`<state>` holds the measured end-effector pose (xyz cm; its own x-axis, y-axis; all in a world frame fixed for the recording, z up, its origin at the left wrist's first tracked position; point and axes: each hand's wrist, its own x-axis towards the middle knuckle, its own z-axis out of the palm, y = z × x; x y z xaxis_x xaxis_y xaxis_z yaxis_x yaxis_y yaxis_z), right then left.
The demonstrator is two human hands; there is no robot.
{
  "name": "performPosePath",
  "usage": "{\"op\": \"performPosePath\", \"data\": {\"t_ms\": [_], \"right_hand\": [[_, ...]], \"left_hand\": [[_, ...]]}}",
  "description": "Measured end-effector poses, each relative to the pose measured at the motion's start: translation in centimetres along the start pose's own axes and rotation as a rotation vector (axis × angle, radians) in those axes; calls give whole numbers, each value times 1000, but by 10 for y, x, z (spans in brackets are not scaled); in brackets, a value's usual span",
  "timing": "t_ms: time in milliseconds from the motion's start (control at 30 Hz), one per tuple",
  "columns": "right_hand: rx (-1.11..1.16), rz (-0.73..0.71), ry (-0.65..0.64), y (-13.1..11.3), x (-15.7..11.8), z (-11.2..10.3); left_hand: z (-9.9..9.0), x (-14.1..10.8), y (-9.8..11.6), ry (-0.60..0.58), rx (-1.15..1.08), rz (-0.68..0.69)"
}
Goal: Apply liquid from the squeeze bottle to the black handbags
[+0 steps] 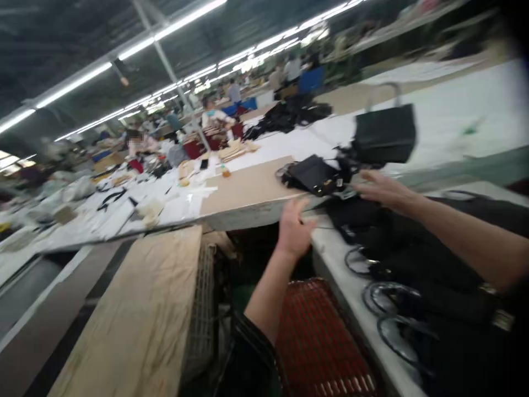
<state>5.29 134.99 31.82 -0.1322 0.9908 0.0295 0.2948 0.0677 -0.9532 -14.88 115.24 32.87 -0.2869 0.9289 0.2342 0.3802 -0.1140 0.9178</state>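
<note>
My left hand [294,229] is over the gap between the tables, close to the edge of the long worktable. Its fingers are slightly bent and apart from the thumb, with nothing visible in them. My right hand [382,192] reaches forward with stretched fingers, beside a black handbag [312,172] lying on the worktable. Whether the fingertips touch the black items there cannot be made out through the blur. Behind them stands an upright black handbag [385,135] with raised handles. Under my right forearm lies a pile of black bags [433,259] with looped handles.
A red checked seat [320,336] is below me. To the left is a table with a worn tan top [136,309]. Brown cardboard [248,187] lies on the worktable [235,214], with a black heap [289,116] farther back. Several people work in the distance.
</note>
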Motion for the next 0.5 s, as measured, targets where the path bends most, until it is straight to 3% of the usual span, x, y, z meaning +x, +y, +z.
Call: {"op": "performPosePath", "data": {"t_ms": [100,200,300,367,433,500], "right_hand": [[-81,152,-353,73,-94,65],[-140,210,-669,127,-217,128],[-15,323,-1009,143,-368,185],[-14,350,-1300,139,-478,220],[-44,312,-1613,135,-587,253],[-106,206,-1899,143,-686,284]], "left_hand": [[-12,-188,-74,-6,-90,-352],[-41,-415,-110,276,-163,-814],[-68,-644,-100,652,-156,-1187],[-80,-779,-83,908,-149,-1378],[-84,-892,-70,1133,-159,-1536],[-80,-983,-72,1311,-178,-1661]]}}
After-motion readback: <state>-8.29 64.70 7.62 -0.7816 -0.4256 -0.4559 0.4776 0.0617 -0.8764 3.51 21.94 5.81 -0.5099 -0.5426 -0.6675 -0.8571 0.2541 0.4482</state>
